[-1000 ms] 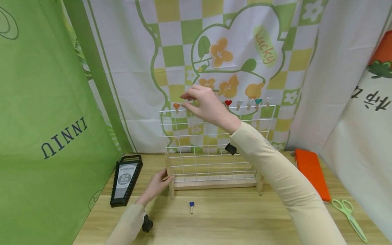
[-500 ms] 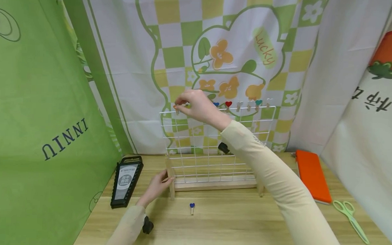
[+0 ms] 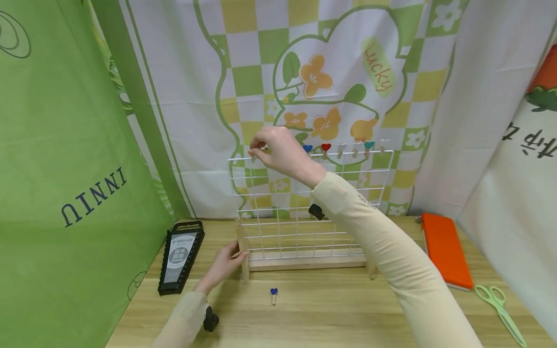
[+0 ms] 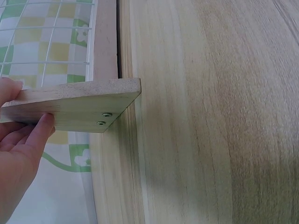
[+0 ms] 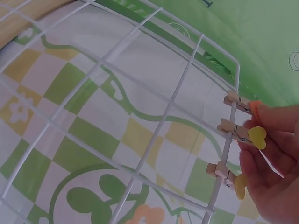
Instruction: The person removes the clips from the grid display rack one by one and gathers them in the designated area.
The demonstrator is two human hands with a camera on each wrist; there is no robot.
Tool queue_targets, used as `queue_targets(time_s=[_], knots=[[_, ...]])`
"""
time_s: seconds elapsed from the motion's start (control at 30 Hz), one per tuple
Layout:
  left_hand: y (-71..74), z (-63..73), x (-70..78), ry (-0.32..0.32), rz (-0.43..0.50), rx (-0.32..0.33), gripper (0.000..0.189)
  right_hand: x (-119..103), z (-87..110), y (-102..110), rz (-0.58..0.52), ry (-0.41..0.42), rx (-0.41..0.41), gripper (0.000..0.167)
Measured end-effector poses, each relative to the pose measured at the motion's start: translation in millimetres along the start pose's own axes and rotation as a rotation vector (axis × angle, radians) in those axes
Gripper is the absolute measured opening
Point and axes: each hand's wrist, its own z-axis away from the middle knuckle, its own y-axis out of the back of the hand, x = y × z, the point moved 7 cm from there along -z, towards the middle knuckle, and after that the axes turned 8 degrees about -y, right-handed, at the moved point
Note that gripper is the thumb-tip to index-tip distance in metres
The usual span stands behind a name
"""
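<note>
My right hand [image 3: 284, 152] is at the top left of a white wire grid rack [image 3: 297, 235]. Its thumb and finger pinch the orange-heart clothespin [image 5: 244, 103], clipped on the top wire near the corner. Two yellow-heart clothespins, one [image 5: 257, 136] beside it and another [image 5: 239, 185] farther along, sit close to my fingers. Farther right on that wire are blue [image 3: 307, 148], red [image 3: 326, 147], white and teal [image 3: 369, 145] heart clothespins. Low at the rack's left side, my left hand [image 3: 223, 267] grips the wooden upright [image 4: 79, 105], thumb and fingers on opposite faces.
A blue-heart clothespin [image 3: 273, 295] lies on the wooden table in front of the rack. At left is a black holder with a label [image 3: 180, 257]. Toward the right lie an orange-red rectangular item [image 3: 447, 250] and green scissors [image 3: 501, 312]. Patterned cloth [image 3: 245, 80] hangs behind.
My right hand has moved left and slightly down along the top wire, its fingers closing on the orange-heart clothespin. The left hand stays on the wooden upright.
</note>
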Motion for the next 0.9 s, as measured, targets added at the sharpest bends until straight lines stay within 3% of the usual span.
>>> queue_targets(time_s=[0.57, 0.9], knots=[[-1.2, -0.7, -2.0, -0.003, -0.007, -0.003, 0.041, -2.8, 2.6, 9.5, -0.083, -0.005, 0.066, 0.008], [-0.2, -0.3, -2.1, -0.004, -0.001, -0.009, 0.041, -2.5, 14.8, 21.3, -0.118, 0.017, 0.115, 0.009]])
